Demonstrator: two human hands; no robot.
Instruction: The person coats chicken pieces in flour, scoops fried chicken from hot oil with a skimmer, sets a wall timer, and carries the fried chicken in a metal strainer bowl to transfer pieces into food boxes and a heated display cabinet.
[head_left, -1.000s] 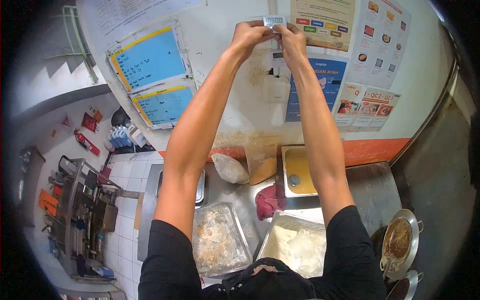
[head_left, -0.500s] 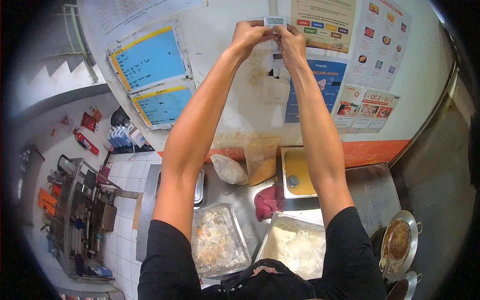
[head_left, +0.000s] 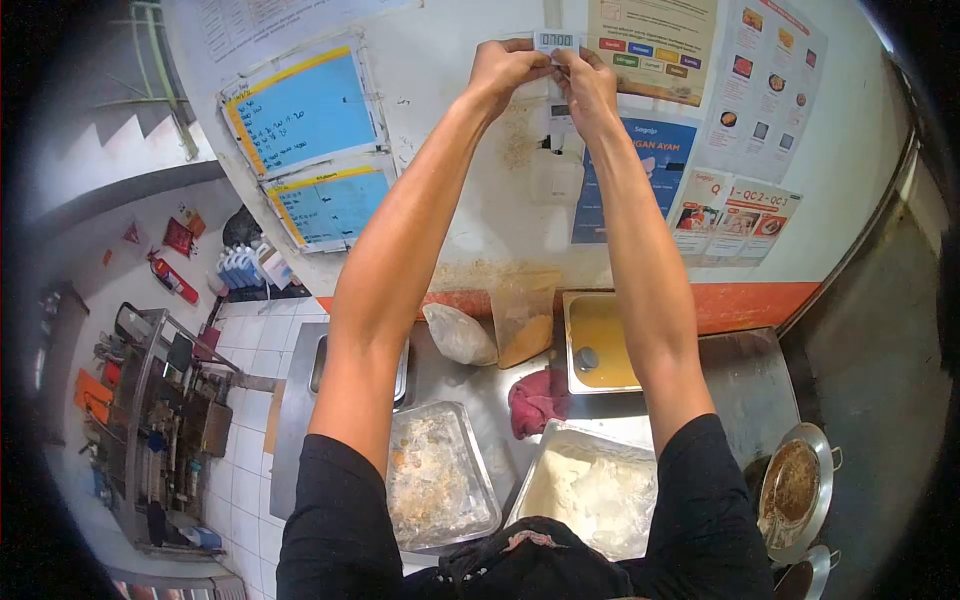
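High on the wall, a small digital timer [head_left: 556, 40] shows digits on its screen, which seem to read 07:00. My left hand [head_left: 508, 72] grips it from the left, fingers closed at its edge. From the right, my right hand [head_left: 588, 84] holds the same timer, thumb pressed near its lower part. Both arms are stretched up over the metal counter. A white device [head_left: 557, 180] is on the wall below the hands. Posters surround it, among them a blue one [head_left: 655, 160] to the right.
On the counter [head_left: 740, 375] are a crusted tray [head_left: 440, 475], a tub of white powder [head_left: 600, 490], a container of yellow liquid [head_left: 602, 345], a red cloth [head_left: 537, 403] and two bags, one pale [head_left: 460, 334], one orange [head_left: 527, 338]. Pans [head_left: 795, 490] stand at right.
The timer's digits have changed from about 05:00 to about 07:00. Both hands keep their hold on it. The view has shifted slightly.
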